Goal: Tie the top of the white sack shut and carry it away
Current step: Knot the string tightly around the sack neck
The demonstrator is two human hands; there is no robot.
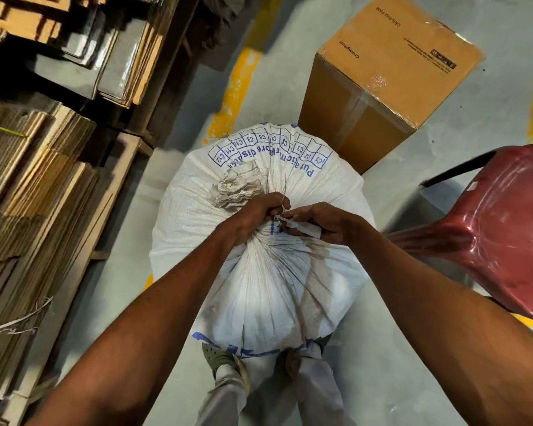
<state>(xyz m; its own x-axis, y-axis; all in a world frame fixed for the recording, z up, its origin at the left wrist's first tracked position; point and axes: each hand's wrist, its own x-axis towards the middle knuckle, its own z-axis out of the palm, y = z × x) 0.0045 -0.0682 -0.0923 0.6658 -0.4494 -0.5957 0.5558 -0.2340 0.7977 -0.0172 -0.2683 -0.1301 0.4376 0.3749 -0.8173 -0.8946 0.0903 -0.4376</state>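
Note:
A full white woven sack (pixel 259 287) with blue print stands upright on the grey floor between my feet. Its top is gathered into a twisted neck, and the crumpled mouth (pixel 237 186) fans out beyond my fingers. My left hand (pixel 256 215) is closed around that neck. My right hand (pixel 317 224) touches the neck from the right and pinches a thin white strip or tie (pixel 302 227) that leads to the gathered part. A thin string loop (pixel 285 201) shows above my left hand's knuckles.
Stacks of flattened cardboard (pixel 43 179) fill wooden shelving along the left. A sealed brown carton (pixel 382 78) stands just beyond the sack. A plastic-wrapped red chair (pixel 490 235) is close on the right. Yellow floor lines (pixel 237 87) run ahead on the grey floor.

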